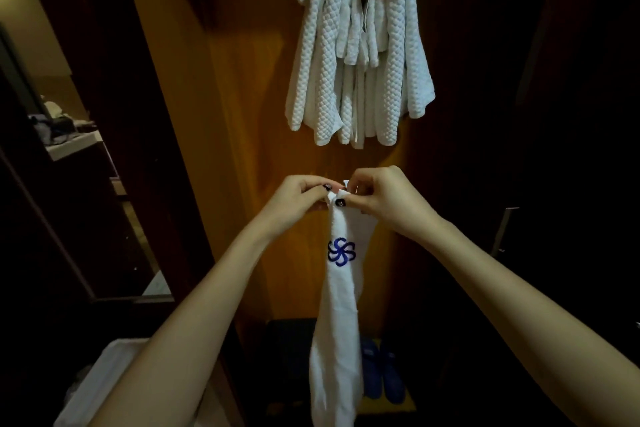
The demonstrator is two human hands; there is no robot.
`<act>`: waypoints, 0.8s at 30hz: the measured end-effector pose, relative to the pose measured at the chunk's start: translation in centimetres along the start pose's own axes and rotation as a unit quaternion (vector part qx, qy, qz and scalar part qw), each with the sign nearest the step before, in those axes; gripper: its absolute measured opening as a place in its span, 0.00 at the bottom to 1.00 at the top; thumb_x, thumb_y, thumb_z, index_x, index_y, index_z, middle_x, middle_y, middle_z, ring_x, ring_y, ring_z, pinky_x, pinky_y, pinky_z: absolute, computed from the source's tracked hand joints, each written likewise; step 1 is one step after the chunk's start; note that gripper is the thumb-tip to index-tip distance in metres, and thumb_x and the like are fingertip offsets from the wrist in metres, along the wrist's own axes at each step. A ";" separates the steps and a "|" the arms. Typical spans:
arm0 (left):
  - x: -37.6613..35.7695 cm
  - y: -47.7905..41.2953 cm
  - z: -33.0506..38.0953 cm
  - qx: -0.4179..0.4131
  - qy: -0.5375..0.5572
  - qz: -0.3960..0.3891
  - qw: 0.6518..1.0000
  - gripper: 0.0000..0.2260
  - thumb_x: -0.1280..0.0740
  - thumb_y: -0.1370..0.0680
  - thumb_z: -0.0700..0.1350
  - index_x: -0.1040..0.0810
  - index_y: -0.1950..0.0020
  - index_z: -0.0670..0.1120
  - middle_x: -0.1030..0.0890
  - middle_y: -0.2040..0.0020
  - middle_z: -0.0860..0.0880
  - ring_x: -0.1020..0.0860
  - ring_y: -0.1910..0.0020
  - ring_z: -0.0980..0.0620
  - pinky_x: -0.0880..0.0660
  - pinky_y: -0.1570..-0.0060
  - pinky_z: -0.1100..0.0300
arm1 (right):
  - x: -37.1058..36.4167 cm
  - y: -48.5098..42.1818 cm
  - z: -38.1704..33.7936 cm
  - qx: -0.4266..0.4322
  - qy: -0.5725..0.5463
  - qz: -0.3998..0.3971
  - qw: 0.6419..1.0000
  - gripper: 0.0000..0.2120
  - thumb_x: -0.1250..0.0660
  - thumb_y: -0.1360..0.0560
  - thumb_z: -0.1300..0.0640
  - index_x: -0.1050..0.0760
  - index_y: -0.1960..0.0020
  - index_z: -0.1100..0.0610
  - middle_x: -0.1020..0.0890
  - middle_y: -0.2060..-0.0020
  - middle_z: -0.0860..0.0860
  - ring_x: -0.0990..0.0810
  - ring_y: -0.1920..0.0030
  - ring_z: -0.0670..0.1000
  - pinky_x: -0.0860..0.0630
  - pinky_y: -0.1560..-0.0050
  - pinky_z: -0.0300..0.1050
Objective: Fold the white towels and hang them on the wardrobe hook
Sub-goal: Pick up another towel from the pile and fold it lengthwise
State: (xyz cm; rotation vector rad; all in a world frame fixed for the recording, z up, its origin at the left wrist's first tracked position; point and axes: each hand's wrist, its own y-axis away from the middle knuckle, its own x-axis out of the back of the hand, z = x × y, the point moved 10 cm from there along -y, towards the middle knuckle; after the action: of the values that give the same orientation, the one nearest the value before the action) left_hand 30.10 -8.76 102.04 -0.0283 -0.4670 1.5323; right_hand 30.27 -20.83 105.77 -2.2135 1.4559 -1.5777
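White towel (341, 305) hangs in the centre of the frame as a long narrow strip, running from your hands to the bottom edge, with its blue flower emblem (341, 251) facing you. Your left hand (298, 199) and right hand (384, 199) meet at its top end, almost touching. Each pinches the cloth between thumb and fingertips.

Beyond them is the wardrobe's wooden back panel (242, 114). In the upper centre hangs a bundle of waffle-weave white cloth (360, 55), and the hook that carries it is hidden. Blue slippers (381, 374) sit at lower centre, behind the strip.

Your hold is only a fingertip pinch on one end, with all the weight below it. If you shift fingers to make the next fold, a layer may slip and the strip could open or drop. The hook looks crowded, so pushing another piece onto it could dislodge the bundle.
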 end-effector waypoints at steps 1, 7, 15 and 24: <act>0.1 0.0 0.2 -0.004 0.013 0.007 1.000 0.11 0.39 0.20 0.35 0.18 0.50 0.45 0.17 0.54 0.47 0.19 0.55 0.56 0.23 0.56 0.67 | 0.2 -0.2 -0.4 0.014 0.014 0.006 1.000 0.11 0.27 0.28 0.51 0.21 0.59 0.59 0.22 0.70 0.47 0.26 0.70 0.42 0.32 0.68 0.32; 0.3 0.3 0.5 -0.027 0.098 -0.011 0.995 0.10 0.31 0.25 0.35 0.16 0.52 0.49 0.15 0.56 0.52 0.19 0.57 0.60 0.24 0.59 0.70 | 1.2 -1.1 -0.4 0.037 0.026 0.071 0.996 0.11 0.25 0.29 0.52 0.24 0.61 0.57 0.29 0.60 0.48 0.29 0.59 0.47 0.32 0.60 0.38; 1.0 -0.4 0.1 -0.043 0.101 0.035 0.993 0.10 0.29 0.27 0.34 0.15 0.58 0.50 0.15 0.59 0.52 0.18 0.57 0.58 0.24 0.58 0.68 | 0.3 -0.2 4.3 -0.069 -0.074 -0.003 0.995 0.10 0.33 0.23 0.51 0.21 0.60 0.54 0.25 0.43 0.50 0.25 0.44 0.47 0.32 0.50 0.34; 2.4 -2.0 1.9 -0.045 -0.122 0.024 0.991 0.07 0.27 0.29 0.34 0.20 0.60 0.45 0.19 0.60 0.50 0.21 0.61 0.62 0.25 0.58 0.69 | 1.3 -0.1 4.9 -0.059 -0.022 -0.046 0.997 0.19 0.25 0.29 0.54 0.34 0.70 0.52 0.32 0.76 0.43 0.36 0.73 0.42 0.42 0.70 0.39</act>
State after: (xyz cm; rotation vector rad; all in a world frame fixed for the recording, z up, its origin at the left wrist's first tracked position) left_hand 31.36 -7.09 104.99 0.0793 -0.7354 1.5691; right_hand 34.08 -23.84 104.44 -2.3969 1.4912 -1.4950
